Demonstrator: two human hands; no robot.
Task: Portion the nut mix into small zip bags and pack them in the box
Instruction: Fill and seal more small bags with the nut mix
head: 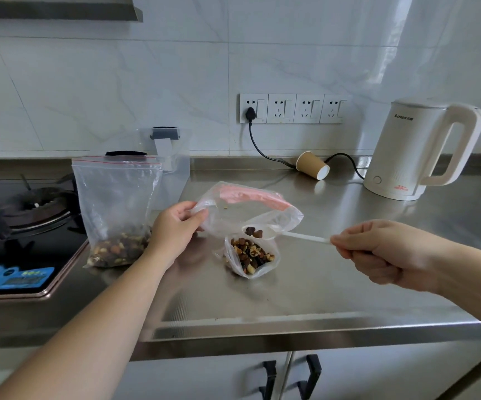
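A small clear zip bag (262, 210) with a pink strip stands open in the middle of the steel counter, nut mix (252, 255) heaped in its bottom. My left hand (175, 226) pinches the bag's left rim and holds it open. My right hand (377, 251) grips the handle of a white plastic spoon (297, 235). The spoon's bowl holds a few nuts just inside the bag's mouth. A larger zip bag (116, 209) with a red strip stands upright to the left, nut mix in its bottom. Behind it is a clear plastic box (175, 166).
A gas hob (23, 220) fills the left side. A paper cup (312, 165) lies on its side near the wall. A white kettle (418, 148) stands at the back right, its black cord running to the wall sockets (291, 108). The counter's front edge (291, 324) is near me.
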